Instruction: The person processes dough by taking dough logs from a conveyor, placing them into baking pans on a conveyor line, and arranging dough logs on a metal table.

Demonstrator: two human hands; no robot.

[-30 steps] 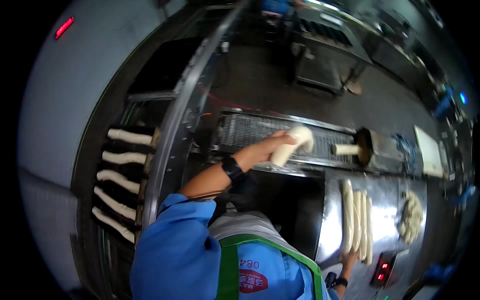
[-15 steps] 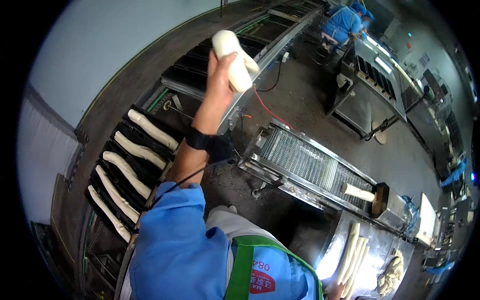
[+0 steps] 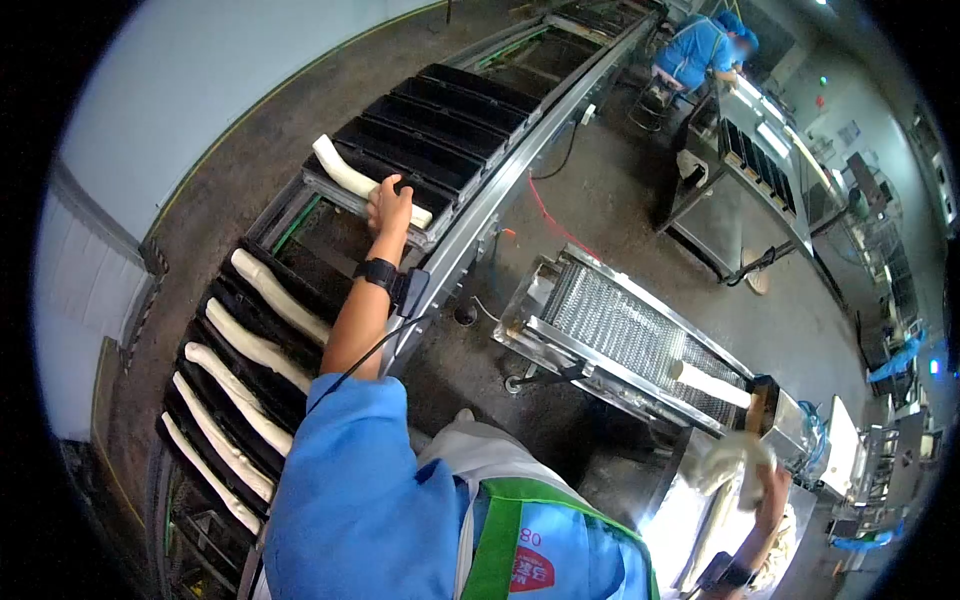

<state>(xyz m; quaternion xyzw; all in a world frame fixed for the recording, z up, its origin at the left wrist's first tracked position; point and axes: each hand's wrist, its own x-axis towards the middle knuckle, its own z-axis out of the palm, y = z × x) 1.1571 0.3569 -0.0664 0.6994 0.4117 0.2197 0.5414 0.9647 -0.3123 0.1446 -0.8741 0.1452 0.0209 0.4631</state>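
Observation:
My left hand has its fingers curled over a long pale dough strip, which lies along the nearest edge of a black multi-slot tray. Part of the strip is hidden under the hand. At the lower right, my right hand grips a bent dough piece, blurred by motion, above the metal table. Another dough roll lies on that table, beside a dough heap partly covered by my right forearm.
A second black tray with several dough strips sits at the left on the rail conveyor. A dough roll comes from a machine outlet onto the mesh conveyor. People in blue are at a far table.
My left hand has lowered its folded dough, now stretched out, onto the empty black tray. My right hand has come into fuller view, lifting a dough piece from the table.

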